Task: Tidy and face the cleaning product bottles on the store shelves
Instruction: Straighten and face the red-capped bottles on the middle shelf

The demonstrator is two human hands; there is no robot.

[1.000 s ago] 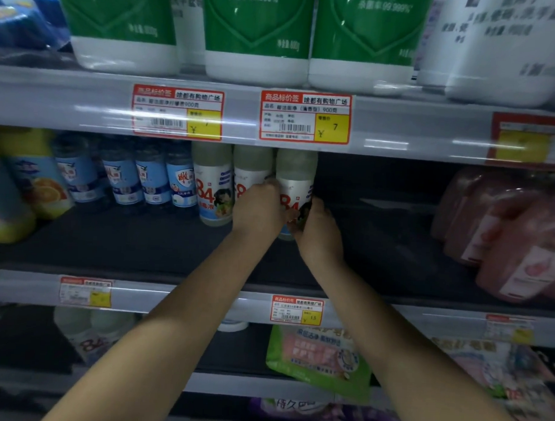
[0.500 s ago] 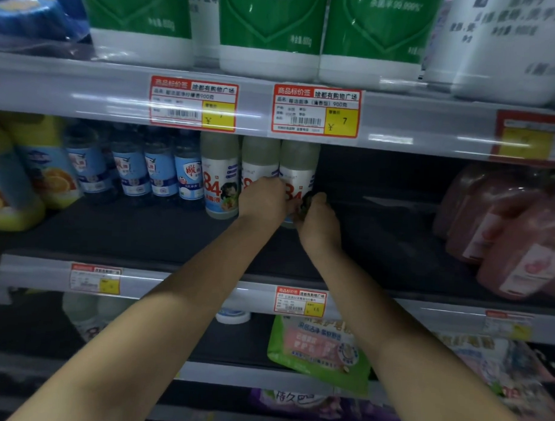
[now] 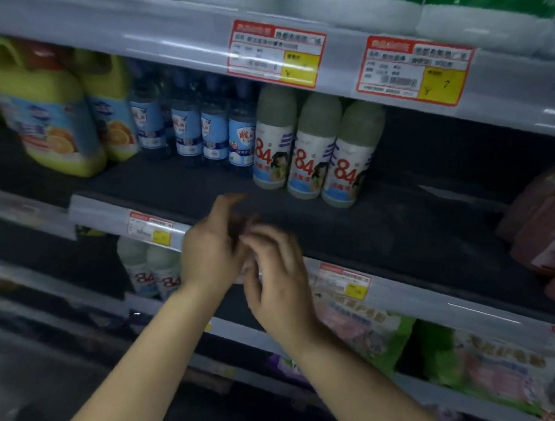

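Observation:
Three white "84" disinfectant bottles (image 3: 306, 148) stand upright in a row on the dark middle shelf (image 3: 395, 233), labels facing out. Left of them stand several small blue-labelled bottles (image 3: 209, 135). My left hand (image 3: 213, 252) and right hand (image 3: 274, 273) hang close together in front of the shelf's front edge, below the 84 bottles and apart from them. Both are blurred, with fingers loosely spread and nothing held. Two more 84 bottles (image 3: 151, 269) stand on the shelf below, left of my left hand.
Yellow jugs with orange pictures (image 3: 52, 123) stand at the left of the middle shelf. Pink refill pouches (image 3: 540, 219) lie at its right end. Green and pink packets (image 3: 375, 336) fill the lower shelf. Price tags (image 3: 275, 54) hang on the upper rail.
Both hands let go of the rightmost 84 bottle and drew back and down to the shelf edge. The view has swung right and down.

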